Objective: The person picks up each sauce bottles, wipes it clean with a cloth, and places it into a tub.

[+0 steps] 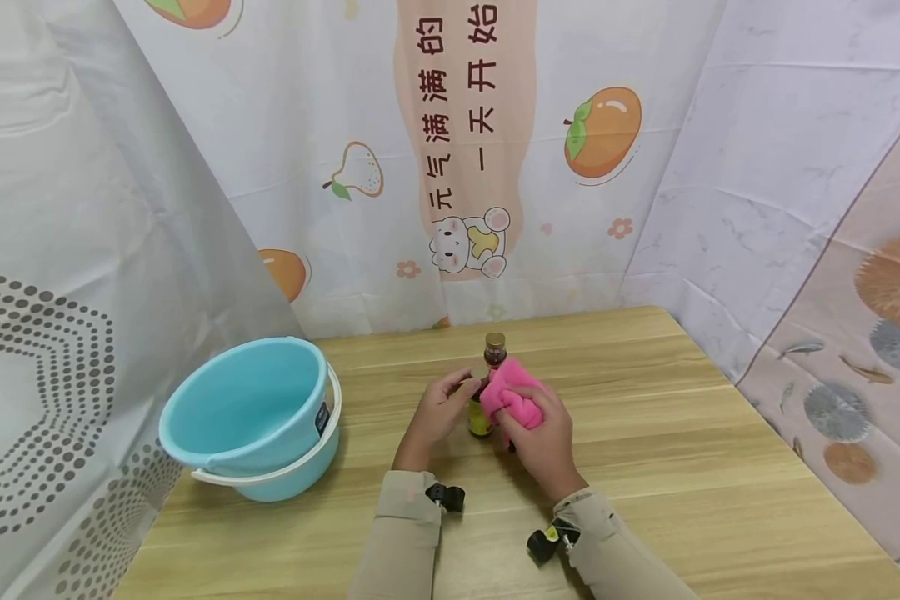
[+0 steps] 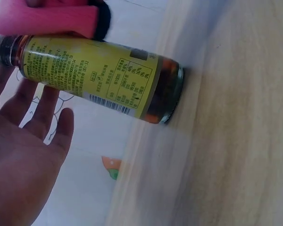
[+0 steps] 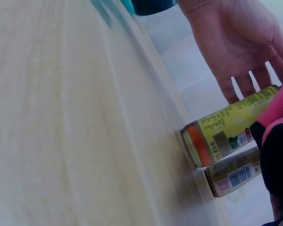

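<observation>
A glass bottle with a yellow label and a gold cap stands upright on the table. Printed text and a barcode show on that bottle in the left wrist view. Beside it, my left hand has its fingers extended, several passing behind the bottle near the neck in the left wrist view. My right hand grips a bunched pink cloth against the bottle's upper side, covering part of it. Close by in the right wrist view is a second container with a brownish label and barcode, partly hidden.
On the left of the wood-grain table stands a light blue bucket with a white handle. A printed curtain hangs behind the table's back edge, and more patterned sheets flank both sides.
</observation>
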`<state>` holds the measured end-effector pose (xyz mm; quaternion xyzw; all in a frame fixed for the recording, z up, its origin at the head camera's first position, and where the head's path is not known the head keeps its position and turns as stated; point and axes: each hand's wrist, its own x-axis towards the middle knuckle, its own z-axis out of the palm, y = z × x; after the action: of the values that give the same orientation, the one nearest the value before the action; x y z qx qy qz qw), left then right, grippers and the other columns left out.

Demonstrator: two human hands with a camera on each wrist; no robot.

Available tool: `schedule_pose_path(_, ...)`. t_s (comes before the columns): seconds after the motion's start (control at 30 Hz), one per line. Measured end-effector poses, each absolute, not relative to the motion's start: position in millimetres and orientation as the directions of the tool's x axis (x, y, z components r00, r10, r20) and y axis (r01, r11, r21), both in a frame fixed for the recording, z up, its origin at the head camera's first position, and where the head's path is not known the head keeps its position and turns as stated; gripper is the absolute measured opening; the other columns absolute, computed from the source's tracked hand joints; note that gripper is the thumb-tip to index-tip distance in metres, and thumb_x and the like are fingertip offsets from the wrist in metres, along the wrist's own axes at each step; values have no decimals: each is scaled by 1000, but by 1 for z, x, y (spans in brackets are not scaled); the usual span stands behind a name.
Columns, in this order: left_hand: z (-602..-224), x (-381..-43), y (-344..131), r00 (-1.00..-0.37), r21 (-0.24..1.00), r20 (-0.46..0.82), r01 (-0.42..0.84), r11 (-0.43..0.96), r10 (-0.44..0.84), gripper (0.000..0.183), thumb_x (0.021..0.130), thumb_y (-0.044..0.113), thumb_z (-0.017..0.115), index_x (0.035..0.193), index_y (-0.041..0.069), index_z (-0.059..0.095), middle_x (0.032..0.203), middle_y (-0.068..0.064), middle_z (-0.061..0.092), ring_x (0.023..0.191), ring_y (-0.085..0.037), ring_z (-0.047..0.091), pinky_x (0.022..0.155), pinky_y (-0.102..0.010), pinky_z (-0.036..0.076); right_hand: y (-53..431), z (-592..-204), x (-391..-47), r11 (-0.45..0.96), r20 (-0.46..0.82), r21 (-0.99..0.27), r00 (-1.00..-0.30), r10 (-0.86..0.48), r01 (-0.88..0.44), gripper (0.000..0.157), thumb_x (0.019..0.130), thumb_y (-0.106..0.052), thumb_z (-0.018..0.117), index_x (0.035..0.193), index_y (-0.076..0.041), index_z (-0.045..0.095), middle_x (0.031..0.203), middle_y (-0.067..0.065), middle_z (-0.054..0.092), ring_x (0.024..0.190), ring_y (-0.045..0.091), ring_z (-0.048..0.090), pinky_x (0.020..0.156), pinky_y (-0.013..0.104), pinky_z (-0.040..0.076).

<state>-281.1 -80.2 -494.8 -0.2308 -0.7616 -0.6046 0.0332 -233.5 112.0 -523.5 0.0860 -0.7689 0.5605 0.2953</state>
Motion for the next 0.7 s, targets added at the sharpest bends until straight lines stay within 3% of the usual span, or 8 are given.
schedule_pose_path(0.2, -494, -280, -80, -880, 909, 303, 382, 167, 365, 48, 111, 27, 50, 149, -1, 52, 146, -22, 56, 135, -36, 55, 111, -56, 45, 112, -520, -232, 339, 551, -814, -811, 197, -471, 29, 80, -15, 90, 106, -21, 79, 114, 2, 66, 98, 16, 59, 76, 25, 53)
schedule_pose_path(0.33, -493, -280, -79, -884, 913, 291, 371, 171, 367, 47, 111, 30, 49, 150, 4, 53, 144, -18, 60, 133, -26, 58, 111, -47, 47, 112, -521, -232, 345, 503, -838, -843, 190, -422, 24, 79, -15, 90, 99, -21, 79, 113, 3, 66, 95, 18, 59, 71, 27, 55)
schedule_pose_path(0.4, -493, -279, -79, -886, 912, 291, 371, 174, 360, 45, 111, 32, 48, 149, 9, 55, 126, -17, 67, 112, -20, 64, 100, -40, 52, 112, -523, -233, 359, 454, -856, -873, 179, -371, 20, 80, -16, 89, 96, -22, 77, 115, 2, 66, 95, 18, 60, 70, 27, 56)
schedule_pose_path(0.47, -492, -278, -80, -890, 911, 296, 372, 179, 346, 43, 111, 34, 48, 148, 14, 57, 105, -15, 65, 90, -17, 59, 87, -36, 52, 112, -525, -233, 367, 390, -876, -907, 155, -314, 17, 82, -17, 87, 93, -22, 76, 120, 2, 65, 93, 18, 61, 67, 28, 57)
schedule_pose_path(0.57, -492, -277, -81, -895, 900, 316, 388, 200, 314, 45, 110, 37, 49, 149, 15, 57, 117, -10, 66, 102, -19, 62, 89, -38, 52, 112, -527, -234, 421, 314, -875, -942, 121, -238, 17, 82, -20, 86, 95, -21, 76, 125, 2, 66, 95, 19, 62, 72, 29, 57)
schedule_pose_path(0.6, -492, -276, -81, -893, 895, 330, 399, 200, 305, 46, 110, 37, 49, 149, 14, 57, 131, -8, 65, 118, -21, 62, 97, -40, 52, 112, -528, -234, 435, 299, -872, -948, 113, -223, 18, 82, -21, 86, 96, -19, 76, 124, 3, 66, 94, 20, 62, 73, 30, 56)
schedule_pose_path(0.7, -490, -275, -79, -885, 885, 367, 428, 186, 287, 45, 110, 34, 51, 147, 8, 59, 161, -3, 46, 151, -25, 39, 115, -49, 43, 113, -528, -234, 492, 288, -847, -952, 105, -202, 22, 80, -23, 87, 100, -18, 77, 118, 6, 68, 96, 20, 61, 77, 31, 53)
